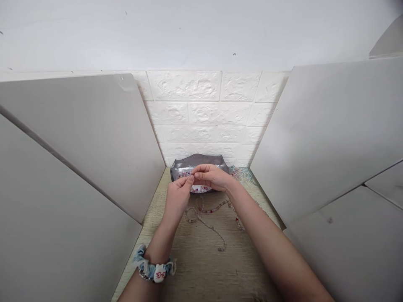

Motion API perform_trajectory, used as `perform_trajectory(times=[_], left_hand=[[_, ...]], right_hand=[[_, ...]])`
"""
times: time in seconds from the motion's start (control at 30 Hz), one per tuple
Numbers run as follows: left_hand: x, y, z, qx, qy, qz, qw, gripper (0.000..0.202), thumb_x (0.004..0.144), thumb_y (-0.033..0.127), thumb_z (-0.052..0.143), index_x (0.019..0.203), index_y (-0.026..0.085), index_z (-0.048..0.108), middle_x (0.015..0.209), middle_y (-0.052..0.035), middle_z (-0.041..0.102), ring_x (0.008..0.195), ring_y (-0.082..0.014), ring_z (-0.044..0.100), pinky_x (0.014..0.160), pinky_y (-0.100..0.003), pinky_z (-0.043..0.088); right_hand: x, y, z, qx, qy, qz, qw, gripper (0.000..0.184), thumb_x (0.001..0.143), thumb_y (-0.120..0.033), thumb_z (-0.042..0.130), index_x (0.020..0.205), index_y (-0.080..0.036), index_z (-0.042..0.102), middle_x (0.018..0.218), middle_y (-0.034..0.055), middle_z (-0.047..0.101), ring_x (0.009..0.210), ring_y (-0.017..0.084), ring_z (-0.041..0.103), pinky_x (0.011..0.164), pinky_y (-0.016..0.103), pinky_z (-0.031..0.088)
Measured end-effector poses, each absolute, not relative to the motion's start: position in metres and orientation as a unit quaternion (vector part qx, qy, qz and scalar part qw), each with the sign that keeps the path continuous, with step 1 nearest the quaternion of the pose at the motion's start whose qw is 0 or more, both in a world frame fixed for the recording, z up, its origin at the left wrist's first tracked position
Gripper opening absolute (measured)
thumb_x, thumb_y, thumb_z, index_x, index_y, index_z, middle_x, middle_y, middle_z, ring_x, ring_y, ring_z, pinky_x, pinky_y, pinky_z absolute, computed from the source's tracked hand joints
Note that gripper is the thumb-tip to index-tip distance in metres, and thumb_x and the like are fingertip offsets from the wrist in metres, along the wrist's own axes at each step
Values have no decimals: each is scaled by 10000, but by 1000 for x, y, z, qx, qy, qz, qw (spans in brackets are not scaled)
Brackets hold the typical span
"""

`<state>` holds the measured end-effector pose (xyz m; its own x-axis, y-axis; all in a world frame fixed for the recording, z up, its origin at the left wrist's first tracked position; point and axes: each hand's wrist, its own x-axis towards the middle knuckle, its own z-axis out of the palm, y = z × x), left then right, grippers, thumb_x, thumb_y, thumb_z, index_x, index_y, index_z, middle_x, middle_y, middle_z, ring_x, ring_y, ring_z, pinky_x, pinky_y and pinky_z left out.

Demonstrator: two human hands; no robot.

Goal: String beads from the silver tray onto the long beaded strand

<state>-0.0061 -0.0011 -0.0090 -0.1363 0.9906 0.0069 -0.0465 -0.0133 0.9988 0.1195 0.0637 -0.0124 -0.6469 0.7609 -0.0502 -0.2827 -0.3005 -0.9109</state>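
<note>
My left hand (179, 193) and my right hand (212, 177) meet fingertip to fingertip, thumbs and forefingers pinched together. Whatever lies between the fingers is too small to make out. Just behind and below them sits a shiny grey pouch (198, 160) with small red, purple and pale loose beads (204, 189) in its hollow, partly hidden by my hands. On the tabletop nearer to me, a beaded string (210, 226) curls and trails forward. Another strand with red and clear beads (217, 208) loops to the right, partly under my right forearm.
Clear and bluish beads (243, 173) lie heaped at the back right. Grey panels stand on the left (94, 126) and right (327, 134) of the narrow wooden tabletop (201, 268). A white brick-pattern wall (204, 113) closes off the back. A blue scrunchie (151, 268) circles my left wrist.
</note>
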Motion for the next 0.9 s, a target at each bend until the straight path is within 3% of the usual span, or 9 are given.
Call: perform_trajectory(times=[0.2, 0.43, 0.73, 0.9], left_hand=[[-5, -2, -8, 416, 483, 539, 551, 251, 676, 376, 575, 623, 140, 509, 414, 96, 209, 347, -21, 146, 342, -170, 95], [-2, -3, -6, 383, 437, 569, 581, 250, 650, 352, 617, 621, 145, 478, 425, 101, 205, 327, -10, 169, 308, -139, 114], [-1, -1, -5, 372, 422, 584, 585, 252, 655, 369, 599, 740, 145, 520, 622, 37, 499, 307, 15, 279, 287, -146, 107], [-2, -1, -7, 409, 416, 575, 573, 239, 636, 345, 629, 728, 140, 547, 662, 30, 522, 334, 19, 318, 300, -148, 146]], right_hand=[[124, 62, -3, -272, -610, 659, 345, 184, 594, -250, 679, 693, -129, 581, 657, -2, 578, 637, 78, 534, 654, 234, 430], [125, 55, 10, -295, -727, 497, 370, 151, 660, -266, 606, 650, -138, 528, 657, -13, 536, 639, 81, 482, 620, 229, 379], [124, 42, 26, -354, -796, 329, 364, 147, 740, -277, 502, 686, -145, 539, 749, 1, 546, 723, 98, 475, 655, 229, 343], [125, 43, 27, -350, -804, 339, 341, 225, 796, -353, 419, 725, -152, 492, 693, -11, 518, 667, 92, 450, 611, 215, 326]])
